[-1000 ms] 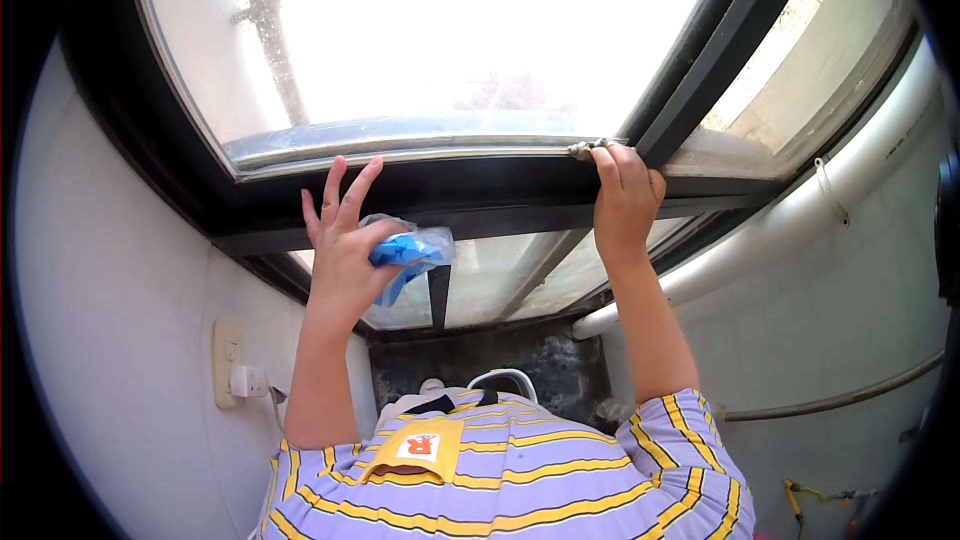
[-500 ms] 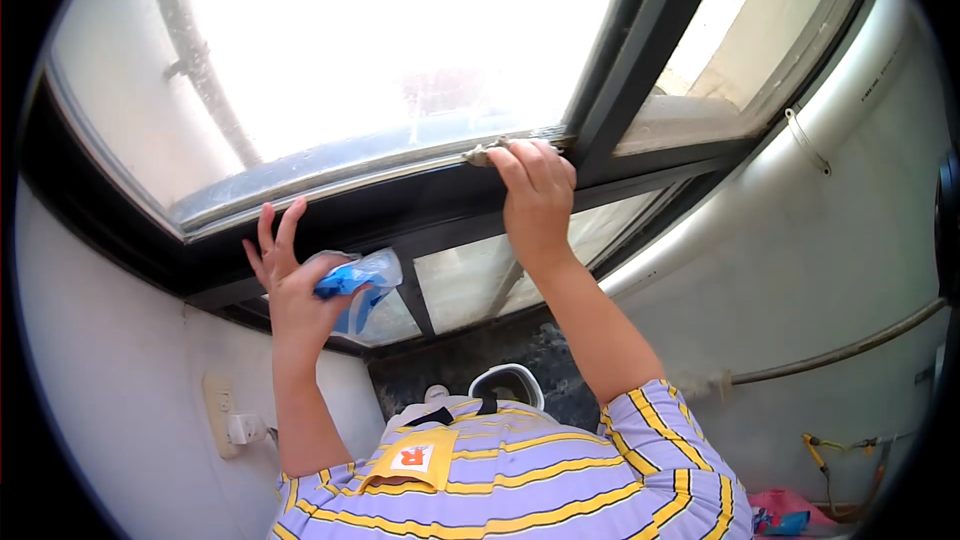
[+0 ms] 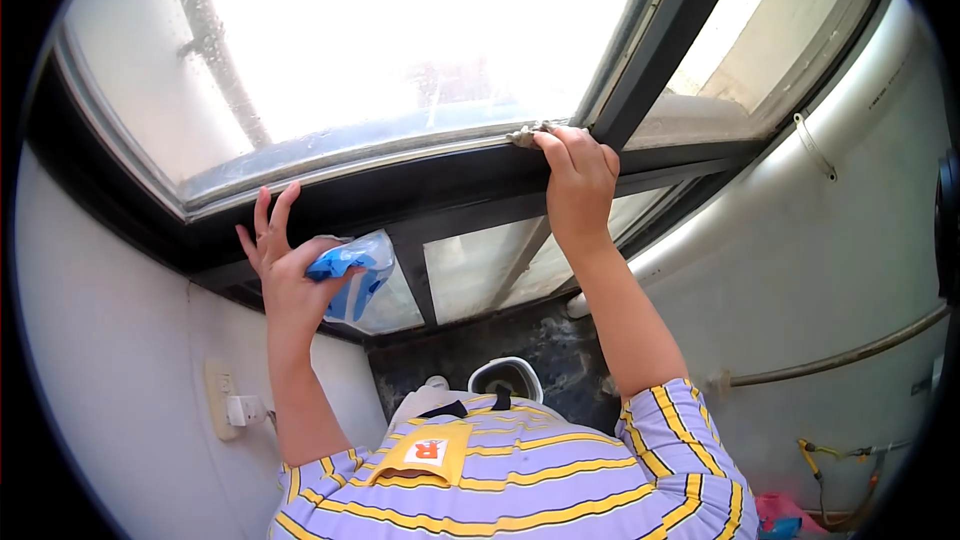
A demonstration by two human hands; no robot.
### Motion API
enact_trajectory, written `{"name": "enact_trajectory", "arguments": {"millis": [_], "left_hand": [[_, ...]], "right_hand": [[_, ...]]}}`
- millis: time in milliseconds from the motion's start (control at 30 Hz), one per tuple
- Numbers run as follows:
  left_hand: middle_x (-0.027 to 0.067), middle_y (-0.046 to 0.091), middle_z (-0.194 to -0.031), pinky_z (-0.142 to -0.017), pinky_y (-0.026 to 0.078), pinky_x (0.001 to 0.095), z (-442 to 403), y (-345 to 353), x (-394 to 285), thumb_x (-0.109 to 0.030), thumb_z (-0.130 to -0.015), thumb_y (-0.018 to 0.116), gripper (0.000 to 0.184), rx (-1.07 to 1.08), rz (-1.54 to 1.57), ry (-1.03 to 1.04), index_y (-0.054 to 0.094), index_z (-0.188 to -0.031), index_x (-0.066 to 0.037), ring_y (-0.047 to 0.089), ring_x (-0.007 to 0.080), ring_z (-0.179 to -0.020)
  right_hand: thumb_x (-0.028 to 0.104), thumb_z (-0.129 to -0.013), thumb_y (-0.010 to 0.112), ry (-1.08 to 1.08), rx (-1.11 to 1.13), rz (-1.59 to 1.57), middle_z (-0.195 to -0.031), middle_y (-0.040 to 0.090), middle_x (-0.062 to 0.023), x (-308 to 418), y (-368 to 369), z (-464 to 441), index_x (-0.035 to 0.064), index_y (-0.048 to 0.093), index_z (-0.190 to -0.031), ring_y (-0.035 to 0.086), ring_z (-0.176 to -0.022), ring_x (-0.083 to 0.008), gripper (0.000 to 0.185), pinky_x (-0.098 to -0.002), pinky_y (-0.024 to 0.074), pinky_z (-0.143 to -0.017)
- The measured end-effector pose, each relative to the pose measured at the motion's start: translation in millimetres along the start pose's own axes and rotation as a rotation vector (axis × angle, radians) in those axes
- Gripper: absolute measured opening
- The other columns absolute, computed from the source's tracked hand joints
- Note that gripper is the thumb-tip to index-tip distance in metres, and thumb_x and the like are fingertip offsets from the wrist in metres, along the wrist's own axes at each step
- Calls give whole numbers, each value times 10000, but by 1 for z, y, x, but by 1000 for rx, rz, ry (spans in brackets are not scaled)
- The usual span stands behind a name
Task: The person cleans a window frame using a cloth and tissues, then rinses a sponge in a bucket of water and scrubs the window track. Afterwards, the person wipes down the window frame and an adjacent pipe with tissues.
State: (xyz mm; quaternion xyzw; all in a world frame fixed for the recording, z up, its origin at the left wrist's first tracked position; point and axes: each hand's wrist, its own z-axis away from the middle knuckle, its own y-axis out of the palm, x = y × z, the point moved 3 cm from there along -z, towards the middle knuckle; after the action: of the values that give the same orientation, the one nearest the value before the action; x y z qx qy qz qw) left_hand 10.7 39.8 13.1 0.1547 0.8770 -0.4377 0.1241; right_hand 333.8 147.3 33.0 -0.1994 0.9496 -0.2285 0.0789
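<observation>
My left hand point(image 3: 290, 265) pinches a crumpled blue and clear plastic packet point(image 3: 358, 275) between thumb and palm side. Its other fingers spread upward against the black window frame point(image 3: 400, 180). My right hand point(image 3: 582, 175) is closed on a small greyish rag point(image 3: 530, 134), pressed to the lower edge of the large window pane point(image 3: 400, 30), near the right upright of the frame. Much of the rag is hidden by the fingers. Drops and smears show on the glass.
A white-rimmed bucket point(image 3: 507, 372) stands on the dark floor below. On the left wall is a socket with a white plug point(image 3: 243, 410). A white pipe point(image 3: 740, 205) runs along the right side. Pink and blue items point(image 3: 785, 515) lie at the lower right.
Since a second ago, my right hand and the rag have slid left along the pane's lower edge, then a little back right. The view has shifted. My left hand still holds the packet.
</observation>
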Motion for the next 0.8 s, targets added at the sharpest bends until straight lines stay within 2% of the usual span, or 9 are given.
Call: {"name": "enact_trajectory", "arguments": {"millis": [233, 367, 600, 767, 800], "left_hand": [[-9, 455, -1638, -1302, 60, 588, -2, -2, 1, -227, -570, 985, 278, -9, 7, -13, 809, -774, -161, 223, 277, -1604], [-24, 460, -1630, -1300, 69, 594, -1, -1, -4, -242, -574, 986, 280, -14, -8, -11, 811, -781, -170, 235, 269, -1599], [-20, 450, -1641, -1297, 73, 598, -1, -2, -2, -221, -588, 980, 269, -23, 28, -9, 803, -780, -156, 225, 273, -1603], [4, 435, -1664, -1301, 55, 587, 6, -4, -7, -250, -650, 981, 243, -40, -15, 38, 810, -814, -194, 198, 292, -1615], [16, 464, -1650, -1302, 41, 578, 9, -5, -9, -248, -623, 991, 261, -69, -38, 58, 814, -810, -205, 199, 309, -1618]], "right_hand": [[95, -893, 679, 46, -64, -57, -1121, 691, -8, 6, 9, 2, 153, 722, -1116, 661, -1120, -182, 234, -353, 436, -937], [126, -887, 679, -54, -41, -21, -1120, 683, 9, 2, -2, -1, 158, 713, -1115, 660, -1110, -159, 233, -334, 430, -903], [128, -908, 658, 9, 55, 29, -1101, 681, 33, -15, -13, -7, 170, 692, -1090, 664, -1091, -139, 189, -325, 422, -911], [25, -914, 695, 86, -57, -125, -1072, 690, -6, -18, -20, -3, 159, 701, -1105, 669, -1036, -205, 233, -364, 442, -929], [20, -909, 714, 118, -120, -210, -1066, 687, -16, -17, -28, -2, 146, 698, -1111, 665, -1016, -223, 238, -365, 444, -941]]}}
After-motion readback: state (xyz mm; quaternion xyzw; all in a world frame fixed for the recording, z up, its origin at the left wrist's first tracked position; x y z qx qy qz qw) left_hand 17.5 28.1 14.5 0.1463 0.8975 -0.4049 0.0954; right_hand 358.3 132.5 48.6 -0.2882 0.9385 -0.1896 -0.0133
